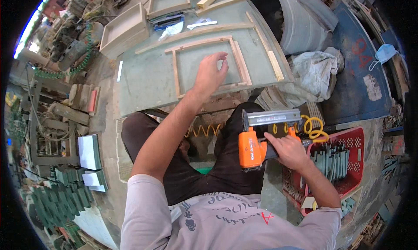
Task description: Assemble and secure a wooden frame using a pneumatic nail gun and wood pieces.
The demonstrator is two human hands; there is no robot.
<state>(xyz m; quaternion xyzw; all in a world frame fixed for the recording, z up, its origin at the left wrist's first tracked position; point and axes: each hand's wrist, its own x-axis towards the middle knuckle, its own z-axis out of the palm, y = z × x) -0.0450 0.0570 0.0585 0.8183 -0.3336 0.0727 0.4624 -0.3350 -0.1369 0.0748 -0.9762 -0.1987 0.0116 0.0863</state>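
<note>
A rectangular frame of thin wooden strips point(175, 71) lies on the greenish tabletop point(143, 86) in front of me. Over its middle hovers my left hand point(210, 72), its thumb and fingers apart and nothing visible between them. My right hand point(289, 150) is wrapped round the handle of an orange and grey nail gun point(251, 150), held above my right thigh. Against the frame's right side lies another wooden strip point(242, 62). A coiled yellow air hose point(314, 127) runs from the gun.
Long wooden strips point(196, 32) and a pale wooden box point(124, 30) lie farther back on the table. To my right stand a red crate point(357, 156) of grey-green strips, a cloth-like sack point(315, 73) and a blue panel point(355, 93). Stacked greenish pieces point(61, 197) are at left.
</note>
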